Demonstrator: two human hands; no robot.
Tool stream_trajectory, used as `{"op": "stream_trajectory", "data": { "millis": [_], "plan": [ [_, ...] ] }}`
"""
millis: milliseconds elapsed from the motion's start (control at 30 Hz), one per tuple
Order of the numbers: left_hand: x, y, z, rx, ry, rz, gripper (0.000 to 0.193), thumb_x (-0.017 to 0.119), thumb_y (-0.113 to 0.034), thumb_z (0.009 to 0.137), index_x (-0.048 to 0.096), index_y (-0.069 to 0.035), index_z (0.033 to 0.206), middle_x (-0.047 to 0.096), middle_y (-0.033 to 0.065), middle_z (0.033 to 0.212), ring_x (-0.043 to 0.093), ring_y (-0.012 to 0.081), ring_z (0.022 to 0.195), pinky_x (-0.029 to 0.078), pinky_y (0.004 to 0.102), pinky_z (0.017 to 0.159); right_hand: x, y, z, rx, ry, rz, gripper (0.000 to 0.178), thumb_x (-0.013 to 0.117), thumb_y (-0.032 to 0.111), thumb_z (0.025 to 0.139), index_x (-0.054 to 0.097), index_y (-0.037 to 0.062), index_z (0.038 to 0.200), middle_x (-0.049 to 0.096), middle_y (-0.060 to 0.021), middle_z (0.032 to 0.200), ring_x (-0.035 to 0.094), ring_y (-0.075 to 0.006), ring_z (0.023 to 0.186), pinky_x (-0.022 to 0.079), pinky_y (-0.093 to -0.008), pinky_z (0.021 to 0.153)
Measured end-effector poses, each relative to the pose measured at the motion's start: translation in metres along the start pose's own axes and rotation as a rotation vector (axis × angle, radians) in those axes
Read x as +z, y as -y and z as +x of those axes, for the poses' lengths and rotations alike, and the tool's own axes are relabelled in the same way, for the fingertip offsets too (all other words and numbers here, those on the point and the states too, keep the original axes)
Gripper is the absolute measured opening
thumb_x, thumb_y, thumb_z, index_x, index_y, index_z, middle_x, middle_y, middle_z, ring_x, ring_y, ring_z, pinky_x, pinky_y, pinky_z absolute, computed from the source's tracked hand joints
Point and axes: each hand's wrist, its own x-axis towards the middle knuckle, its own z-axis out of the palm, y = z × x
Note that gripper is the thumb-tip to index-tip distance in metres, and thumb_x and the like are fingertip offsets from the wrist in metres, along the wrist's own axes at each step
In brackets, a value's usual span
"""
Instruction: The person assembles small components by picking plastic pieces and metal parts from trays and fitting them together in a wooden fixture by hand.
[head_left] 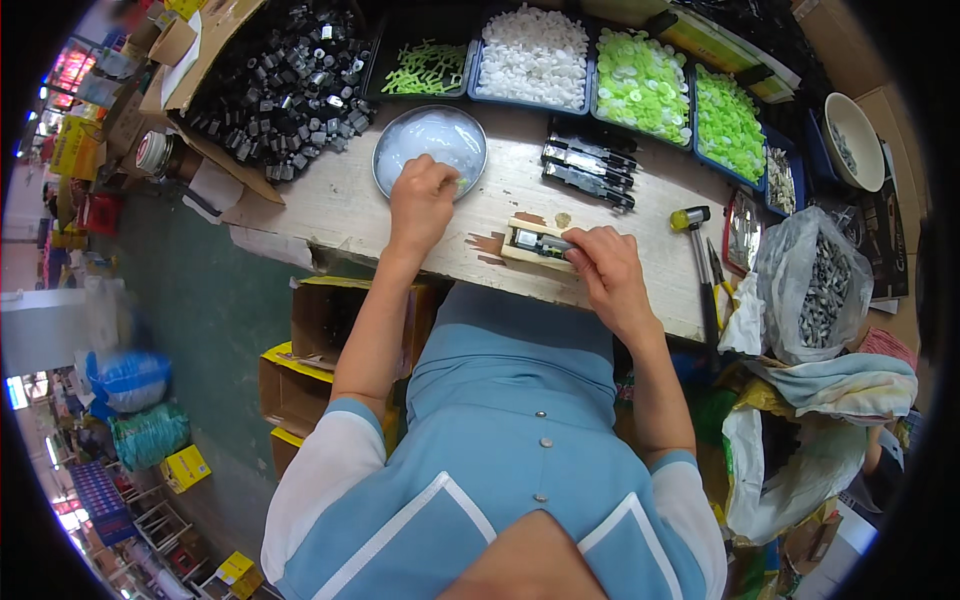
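My left hand (420,205) is over the near rim of a round metal dish (378,165) holding a whitish, gel-like substance (430,140). Its fingers are closed in a pinch, with a small light-green plastic piece (461,184) showing at the fingertips. My right hand (615,278) grips the right end of a small black-and-silver assembly (535,240) between thumb and fingers. That assembly lies in a pale wooden block (512,252) at the table's front edge. Beyond it, several black-and-silver assemblies (590,165) lie in a stack.
Black parts (300,90) heap at the back left. Trays of green sticks (425,68), white pieces (533,58), green discs (642,85) and green parts (728,125) line the back. A hammer (697,245), pliers (722,275) and a bag of metal parts (822,290) are at right.
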Motion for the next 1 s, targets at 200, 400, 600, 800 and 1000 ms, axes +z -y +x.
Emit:
{"op": "stream_trajectory", "data": {
  "millis": [200, 400, 600, 800, 1000],
  "plan": [
    [-0.021, -0.029, -0.004, -0.318, 0.099, -0.799, 0.011, 0.065, 0.004, 0.069, 0.062, -0.001, 0.078, 0.055, 0.0006, 0.075, 0.05, 0.0065, 0.072, 0.039, 0.0185, 0.063, 0.004, 0.006, 0.014, -0.04, -0.15, 0.107, 0.011, 0.057, 0.006, 0.079, 0.06, 0.0062, 0.089, 0.052, -0.0045, 0.073, 0.049, -0.0215, 0.072, 0.032, -0.0329, 0.064],
    [-0.017, -0.045, -0.009, -0.185, 0.169, -0.907, 0.011, 0.064, 0.006, 0.069, 0.062, -0.001, 0.077, 0.058, 0.0015, 0.079, 0.051, 0.0087, 0.073, 0.039, 0.0213, 0.062, 0.004, 0.007, 0.021, 0.027, -0.094, 0.238, 0.011, 0.058, 0.01, 0.08, 0.061, 0.0049, 0.09, 0.051, -0.0057, 0.069, 0.048, -0.0218, 0.069, 0.032, -0.0321, 0.062],
    [-0.011, -0.052, -0.008, -0.074, 0.221, -0.898, 0.013, 0.063, 0.008, 0.067, 0.062, -0.001, 0.076, 0.059, 0.0018, 0.078, 0.05, 0.009, 0.07, 0.039, 0.0216, 0.062, 0.001, 0.004, 0.021, 0.06, -0.071, 0.304, 0.012, 0.056, 0.011, 0.081, 0.061, 0.0045, 0.09, 0.05, -0.0064, 0.067, 0.048, -0.0218, 0.068, 0.032, -0.0321, 0.062],
    [-0.011, -0.052, -0.007, -0.001, 0.229, -0.833, 0.015, 0.063, 0.008, 0.066, 0.062, -0.002, 0.077, 0.06, 0.0028, 0.078, 0.05, 0.0093, 0.067, 0.041, 0.0221, 0.061, -0.006, 0.003, 0.023, -0.013, -0.024, 0.206, 0.013, 0.057, 0.008, 0.081, 0.062, 0.0027, 0.091, 0.053, -0.0053, 0.067, 0.048, -0.0187, 0.066, 0.036, -0.0297, 0.065],
    [-0.015, -0.06, -0.005, 0.14, 0.232, -0.643, 0.016, 0.063, 0.008, 0.066, 0.062, -0.003, 0.078, 0.06, 0.0046, 0.078, 0.052, 0.0141, 0.068, 0.042, 0.0238, 0.06, -0.012, -0.001, 0.023, -0.075, 0.004, 0.159, 0.015, 0.058, 0.009, 0.082, 0.062, 0.002, 0.094, 0.054, -0.0042, 0.068, 0.049, -0.0156, 0.064, 0.037, -0.0279, 0.063]
  ]
}}
